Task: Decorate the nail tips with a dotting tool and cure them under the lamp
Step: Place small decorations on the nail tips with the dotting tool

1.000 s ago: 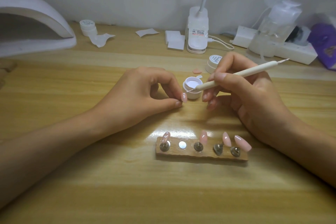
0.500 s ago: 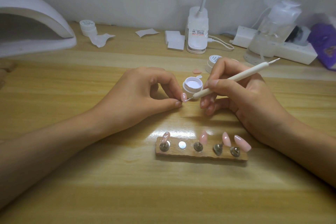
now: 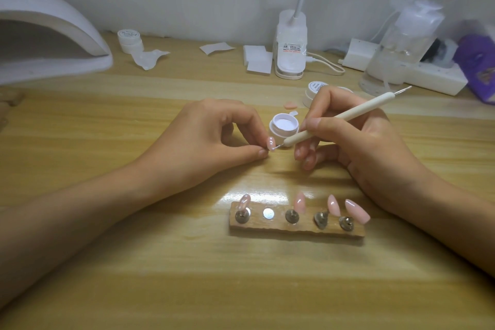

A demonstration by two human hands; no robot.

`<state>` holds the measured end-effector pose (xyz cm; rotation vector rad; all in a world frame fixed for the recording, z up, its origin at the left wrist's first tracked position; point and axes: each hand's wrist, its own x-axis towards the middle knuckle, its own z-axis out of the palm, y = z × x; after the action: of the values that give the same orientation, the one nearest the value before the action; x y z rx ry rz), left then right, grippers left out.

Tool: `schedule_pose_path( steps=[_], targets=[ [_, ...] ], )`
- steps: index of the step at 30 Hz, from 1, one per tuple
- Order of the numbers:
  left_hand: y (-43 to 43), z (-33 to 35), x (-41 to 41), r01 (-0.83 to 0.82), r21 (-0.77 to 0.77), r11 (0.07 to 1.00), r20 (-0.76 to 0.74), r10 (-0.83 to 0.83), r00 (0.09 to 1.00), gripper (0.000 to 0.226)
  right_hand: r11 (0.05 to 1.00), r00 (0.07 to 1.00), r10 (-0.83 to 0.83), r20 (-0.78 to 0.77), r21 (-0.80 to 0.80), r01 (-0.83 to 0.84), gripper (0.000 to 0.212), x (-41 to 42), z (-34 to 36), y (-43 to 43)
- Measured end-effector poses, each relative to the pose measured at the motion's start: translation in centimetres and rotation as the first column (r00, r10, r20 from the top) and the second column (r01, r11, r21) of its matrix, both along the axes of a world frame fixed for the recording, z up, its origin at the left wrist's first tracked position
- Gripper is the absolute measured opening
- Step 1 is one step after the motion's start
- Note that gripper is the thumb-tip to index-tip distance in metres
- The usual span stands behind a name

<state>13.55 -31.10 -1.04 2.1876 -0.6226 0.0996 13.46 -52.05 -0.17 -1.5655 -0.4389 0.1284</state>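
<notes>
left hand pinches nail tip | dotting tool touching

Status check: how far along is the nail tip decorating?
Done: the gel pot is open; four tips sit on the holder, but whether they are dotted is too small to tell. In hand: the left hand pinches one nail tip and the right hand holds the dotting tool against it. Left: finishing that tip, any undotted ones, and curing; no tip shows in the lamp.

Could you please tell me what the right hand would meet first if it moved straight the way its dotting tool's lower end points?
Most likely the nail tip pinched in the left hand; the dotting tool in the right hand points at it, nearly touching.
</notes>
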Motion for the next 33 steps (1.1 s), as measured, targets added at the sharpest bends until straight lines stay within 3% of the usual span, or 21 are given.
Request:
schedule_pose_path(
  steps=[33],
  targets=[
    [-0.01, 0.13, -0.04, -0.005, 0.012, 1.000, 0.006, 0.005, 1.000, 0.016, 1.000, 1.000, -0.005, 0.001, 0.009, 0.005, 0.022, 0.26, -0.22, -0.13]
  ],
)
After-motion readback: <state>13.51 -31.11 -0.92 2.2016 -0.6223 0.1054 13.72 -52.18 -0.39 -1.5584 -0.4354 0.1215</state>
